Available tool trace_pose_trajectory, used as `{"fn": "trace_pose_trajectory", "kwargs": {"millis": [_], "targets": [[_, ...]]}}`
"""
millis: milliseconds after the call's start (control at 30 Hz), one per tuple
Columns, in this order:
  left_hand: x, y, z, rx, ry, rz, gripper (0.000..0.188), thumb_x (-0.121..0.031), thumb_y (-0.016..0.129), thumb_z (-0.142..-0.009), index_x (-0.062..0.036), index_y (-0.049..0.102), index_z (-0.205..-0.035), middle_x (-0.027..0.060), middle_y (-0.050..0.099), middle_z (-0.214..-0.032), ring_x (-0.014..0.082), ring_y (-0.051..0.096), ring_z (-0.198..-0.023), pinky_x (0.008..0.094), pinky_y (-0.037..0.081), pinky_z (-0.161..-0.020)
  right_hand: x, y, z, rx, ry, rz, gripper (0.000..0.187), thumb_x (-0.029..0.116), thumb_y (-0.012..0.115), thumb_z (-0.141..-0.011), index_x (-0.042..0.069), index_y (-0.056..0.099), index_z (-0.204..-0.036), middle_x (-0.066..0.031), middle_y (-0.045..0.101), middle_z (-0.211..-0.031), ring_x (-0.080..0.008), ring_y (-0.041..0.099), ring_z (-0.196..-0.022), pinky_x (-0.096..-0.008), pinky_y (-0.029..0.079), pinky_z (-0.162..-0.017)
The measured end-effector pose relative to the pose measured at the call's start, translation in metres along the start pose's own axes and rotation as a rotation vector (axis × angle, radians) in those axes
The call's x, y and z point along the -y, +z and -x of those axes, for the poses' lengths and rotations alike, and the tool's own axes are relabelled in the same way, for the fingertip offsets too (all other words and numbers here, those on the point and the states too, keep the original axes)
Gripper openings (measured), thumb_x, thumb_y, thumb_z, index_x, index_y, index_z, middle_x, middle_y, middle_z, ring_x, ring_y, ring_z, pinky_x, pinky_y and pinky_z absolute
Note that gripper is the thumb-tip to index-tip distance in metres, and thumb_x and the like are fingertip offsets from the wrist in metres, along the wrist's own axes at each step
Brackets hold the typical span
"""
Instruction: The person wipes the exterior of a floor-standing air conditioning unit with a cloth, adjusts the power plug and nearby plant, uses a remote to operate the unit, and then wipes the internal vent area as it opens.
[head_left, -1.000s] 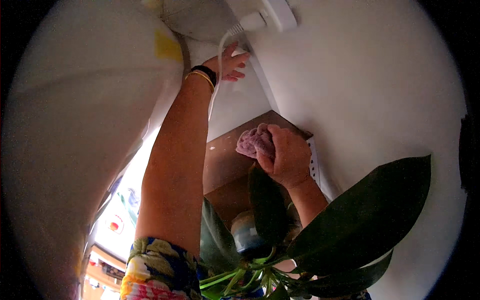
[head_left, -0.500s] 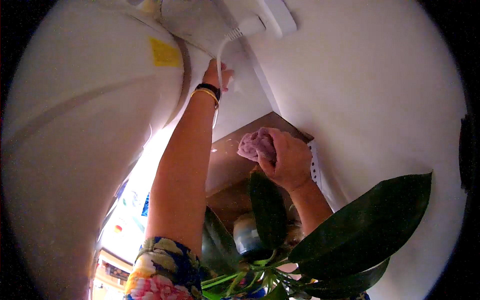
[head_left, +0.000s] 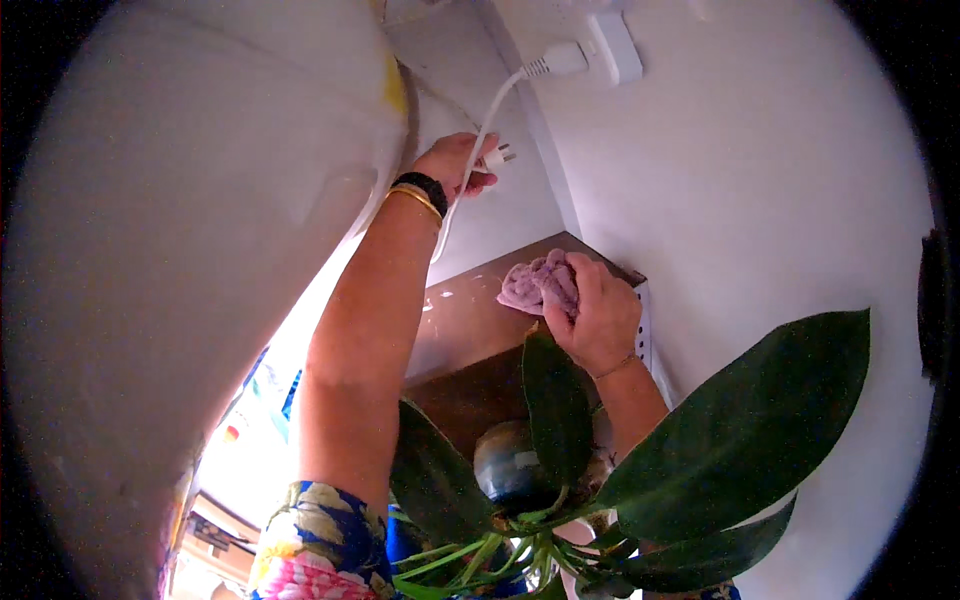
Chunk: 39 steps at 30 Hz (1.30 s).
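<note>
The left hand [head_left: 463, 163] is pinching a white plug [head_left: 495, 159], its prongs [head_left: 507, 153] best left clear beyond the fingers [head_left: 482, 183], the right hand [head_left: 602, 318] clutching purple cloth [head_left: 540, 283].

White pronged plug [head_left: 496, 158] in left hand [head_left: 451, 160], crumpled mauve cloth [head_left: 537, 284] in right hand [head_left: 603, 318]

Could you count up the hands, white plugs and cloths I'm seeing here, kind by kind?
Hands: 2, the left hand and the right hand
White plugs: 2, the held plug and the upper plug
Cloths: 1, the pinkish cloth
Total: 5
</note>
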<state>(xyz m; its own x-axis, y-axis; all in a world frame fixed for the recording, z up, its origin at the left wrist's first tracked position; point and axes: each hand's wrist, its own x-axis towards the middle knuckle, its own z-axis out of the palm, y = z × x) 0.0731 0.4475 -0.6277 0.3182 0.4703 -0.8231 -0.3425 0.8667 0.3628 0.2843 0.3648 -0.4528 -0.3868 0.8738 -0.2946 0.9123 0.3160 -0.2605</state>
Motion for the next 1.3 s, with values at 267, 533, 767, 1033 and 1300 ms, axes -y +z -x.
{"fn": "trace_pose_trajectory", "kwargs": {"millis": [267,533,767,1033,1300], "targets": [[-0.035,0.034,0.026,0.042,0.306,0.151,0.038,-0.021,0.064,-0.092,-0.0034,0.054,-0.124,0.0116,0.065,-0.11,0.0289,0.071,-0.083,0.0332,0.059,-0.072,-0.014,0.007,0.007,-0.142,-0.072,-0.07,0.046,0.036,0.066,-0.08,0.007,0.057,-0.114,-0.0145,0.065,-0.092,-0.0358,0.064,-0.078,-0.0462,0.051,-0.068],[-0.073,0.039,0.033,0.112,0.787,0.256,0.033,-0.015,0.063,-0.091,-0.0024,0.056,-0.121,0.008,0.065,-0.103,0.0201,0.065,-0.091,0.035,0.059,-0.082,-0.011,0.016,0.011,-0.184,-0.116,-0.088,0.047,0.035,0.067,-0.078,0.007,0.057,-0.115,-0.014,0.066,-0.095,-0.0361,0.064,-0.08,-0.0468,0.051,-0.07],[-0.082,0.055,0.039,0.205,0.715,0.327,0.025,-0.016,0.058,-0.095,-0.0048,0.058,-0.118,0.005,0.064,-0.112,0.0159,0.063,-0.101,0.0305,0.054,-0.089,-0.018,0.005,0.014,-0.193,-0.122,-0.03,0.049,0.035,0.068,-0.078,0.009,0.055,-0.117,-0.0133,0.065,-0.094,-0.0352,0.064,-0.079,-0.0461,0.051,-0.069],[-0.096,0.052,0.059,0.311,0.961,0.505,0.025,-0.014,0.057,-0.097,-0.0047,0.055,-0.12,0.0052,0.063,-0.113,0.0166,0.063,-0.101,0.0314,0.054,-0.091,-0.012,0.01,0.009,-0.175,-0.136,-0.035,0.048,0.035,0.067,-0.08,0.007,0.054,-0.117,-0.0135,0.065,-0.094,-0.035,0.064,-0.077,-0.0463,0.051,-0.067],[-0.097,0.048,0.071,0.337,0.963,0.501,0.022,-0.015,0.052,-0.099,-0.0042,0.056,-0.118,0.006,0.064,-0.112,0.0168,0.063,-0.1,0.0321,0.053,-0.092,-0.009,0.01,0.009,-0.199,-0.148,-0.033,0.047,0.035,0.067,-0.08,0.008,0.055,-0.116,-0.0129,0.065,-0.095,-0.0346,0.064,-0.078,-0.045,0.052,-0.068]]}}
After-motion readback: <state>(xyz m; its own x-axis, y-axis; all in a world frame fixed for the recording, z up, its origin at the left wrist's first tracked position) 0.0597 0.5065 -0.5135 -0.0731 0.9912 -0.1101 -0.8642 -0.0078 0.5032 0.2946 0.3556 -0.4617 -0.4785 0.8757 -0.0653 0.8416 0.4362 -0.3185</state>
